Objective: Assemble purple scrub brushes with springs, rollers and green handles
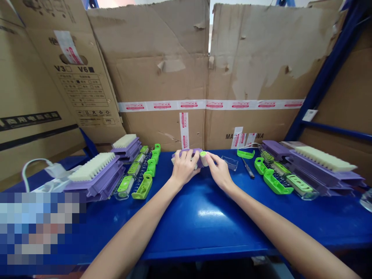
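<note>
My left hand (184, 167) is closed over a purple brush body (190, 152) at the far middle of the blue table (203, 217). My right hand (218, 169) pinches a small green and white part (203, 158) against the right end of that purple body. A clear plastic piece (230, 162) lies just right of my right hand. Most of the purple body is hidden under my left fingers.
Left: stacked purple brushes with white bristles (95, 174) and rows of green parts (143, 172). Right: more purple brushes (322, 166), green parts (274, 180) and a thin tool (248, 168). A white cable (37, 166) lies far left. Cardboard sheets (186, 77) wall the back.
</note>
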`<action>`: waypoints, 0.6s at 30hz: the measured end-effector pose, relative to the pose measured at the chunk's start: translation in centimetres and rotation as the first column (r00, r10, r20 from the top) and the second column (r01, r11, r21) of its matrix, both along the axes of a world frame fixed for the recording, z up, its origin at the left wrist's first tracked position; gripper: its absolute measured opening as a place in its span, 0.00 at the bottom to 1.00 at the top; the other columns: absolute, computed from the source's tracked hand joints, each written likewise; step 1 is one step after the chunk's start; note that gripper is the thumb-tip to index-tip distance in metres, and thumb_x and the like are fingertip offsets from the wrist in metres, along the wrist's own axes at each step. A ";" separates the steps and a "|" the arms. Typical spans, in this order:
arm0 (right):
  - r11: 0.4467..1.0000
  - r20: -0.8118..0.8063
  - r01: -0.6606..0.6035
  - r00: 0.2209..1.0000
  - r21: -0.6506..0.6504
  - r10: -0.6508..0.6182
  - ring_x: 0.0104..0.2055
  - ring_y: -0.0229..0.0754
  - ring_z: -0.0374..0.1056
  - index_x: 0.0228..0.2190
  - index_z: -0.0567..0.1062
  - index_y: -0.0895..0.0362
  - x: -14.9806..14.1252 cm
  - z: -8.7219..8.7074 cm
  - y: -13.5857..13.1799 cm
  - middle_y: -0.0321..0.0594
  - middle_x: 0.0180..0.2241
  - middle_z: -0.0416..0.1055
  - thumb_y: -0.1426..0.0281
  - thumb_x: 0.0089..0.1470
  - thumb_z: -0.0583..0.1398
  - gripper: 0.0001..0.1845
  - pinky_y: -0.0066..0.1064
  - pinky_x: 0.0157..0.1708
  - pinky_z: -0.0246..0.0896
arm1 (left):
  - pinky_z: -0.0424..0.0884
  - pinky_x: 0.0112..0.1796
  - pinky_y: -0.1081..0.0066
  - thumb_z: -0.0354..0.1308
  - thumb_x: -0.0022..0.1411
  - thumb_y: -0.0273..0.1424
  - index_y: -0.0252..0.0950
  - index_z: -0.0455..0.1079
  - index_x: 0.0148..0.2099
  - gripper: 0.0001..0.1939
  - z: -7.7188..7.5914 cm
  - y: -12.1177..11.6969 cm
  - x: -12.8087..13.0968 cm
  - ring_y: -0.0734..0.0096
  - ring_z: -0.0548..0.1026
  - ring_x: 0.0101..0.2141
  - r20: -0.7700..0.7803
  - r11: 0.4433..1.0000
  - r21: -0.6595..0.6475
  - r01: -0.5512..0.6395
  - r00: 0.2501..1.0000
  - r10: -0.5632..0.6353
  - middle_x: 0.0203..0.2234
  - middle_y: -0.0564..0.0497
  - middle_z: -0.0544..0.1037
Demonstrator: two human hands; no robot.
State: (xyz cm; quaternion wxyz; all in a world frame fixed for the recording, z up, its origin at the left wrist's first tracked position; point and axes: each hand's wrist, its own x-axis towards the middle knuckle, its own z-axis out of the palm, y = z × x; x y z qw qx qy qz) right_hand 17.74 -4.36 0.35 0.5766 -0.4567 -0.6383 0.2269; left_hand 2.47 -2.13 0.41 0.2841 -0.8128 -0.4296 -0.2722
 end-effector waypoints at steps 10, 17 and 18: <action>0.860 -0.507 -0.358 0.851 -0.364 0.140 0.40 0.44 0.72 0.40 0.73 0.55 0.2 0.9 0.0 0.43 0.40 0.74 0.56 0.50 0.58 0.19 0.39 0.37 0.70 | 0.56 0.53 0.49 0.57 0.57 0.33 0.38 0.63 0.58 0.25 0.1 0.2 -0.1 0.52 0.69 0.48 -0.066 0.997 0.052 0.060 0.996 -0.056 0.51 0.38 0.69; 0.816 -0.622 -0.450 0.769 -0.363 0.147 0.33 0.40 0.72 0.38 0.73 0.58 0.3 1.0 0.3 0.42 0.33 0.75 0.64 0.51 0.59 0.14 0.35 0.40 0.68 | 0.60 0.53 0.51 0.58 0.56 0.35 0.33 0.64 0.55 0.25 -0.2 0.7 -0.4 0.53 0.71 0.45 -0.155 0.981 0.160 0.108 0.984 -0.083 0.47 0.37 0.72; 0.817 -0.640 -0.451 0.756 -0.359 0.137 0.33 0.39 0.72 0.37 0.73 0.59 0.4 1.0 0.3 0.41 0.32 0.75 0.65 0.51 0.59 0.13 0.34 0.39 0.68 | 0.62 0.52 0.52 0.58 0.56 0.34 0.33 0.64 0.54 0.24 -0.3 0.8 -0.4 0.53 0.71 0.46 -0.163 0.977 0.176 0.120 0.982 -0.091 0.47 0.37 0.72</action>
